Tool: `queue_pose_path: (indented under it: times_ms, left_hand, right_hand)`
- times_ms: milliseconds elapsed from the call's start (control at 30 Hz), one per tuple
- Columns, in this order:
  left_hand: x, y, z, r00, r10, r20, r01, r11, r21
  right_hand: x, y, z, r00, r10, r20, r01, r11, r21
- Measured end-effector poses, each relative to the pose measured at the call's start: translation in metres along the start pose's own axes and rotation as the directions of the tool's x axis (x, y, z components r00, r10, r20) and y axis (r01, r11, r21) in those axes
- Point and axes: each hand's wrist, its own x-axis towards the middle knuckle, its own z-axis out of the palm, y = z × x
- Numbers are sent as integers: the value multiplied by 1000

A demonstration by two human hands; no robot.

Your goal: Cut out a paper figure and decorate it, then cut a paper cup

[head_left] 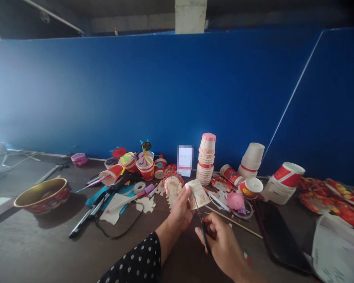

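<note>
My left hand (181, 210) is closed on a white paper cup (200, 195) printed with a small pattern, gripping its left side. In my right hand (221, 241) is a pair of scissors (205, 232) with black handles. Its blades lie against the cup's side, near my left fingers; whether they are cutting through the paper I cannot tell. Just beyond the held cup stands a tall stack of paper cups (205, 161) with a pink top. A thin wooden stick (238, 225) lies to the right, past my right hand.
Decorated red cups (146, 171), a tape roll (140, 187) and paper scraps (146, 204) lie left of centre. A patterned bowl (44, 198) stands far left. On the right are a dark phone (283, 236), stacked cups (284, 182) and a plastic bag (339, 247). A blue wall (165, 90) rises behind.
</note>
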Motion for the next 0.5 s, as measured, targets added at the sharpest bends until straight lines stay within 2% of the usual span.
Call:
queue_pose_path:
  times_ms: [100, 200, 400, 500]
  left_hand:
    - [4, 9, -3, 999, -29, -22, 28, 999, -46]
    - [6, 17, -6, 998, -65, 7, 65, 993, -99]
    - [8, 20, -8, 995, -93, 41, 98, 982, -163]
    - [10, 19, -11, 995, -96, 40, 101, 979, -176]
  right_hand:
    - [-2, -4, -1, 999, 12, 50, -12, 1000, 1]
    - [-5, -9, -4, 993, 43, 114, -49, 998, 50]
    - [-6, -7, -5, 975, 141, 170, -192, 924, 331]
    - [-4, -7, -5, 970, 167, 178, -226, 890, 396]
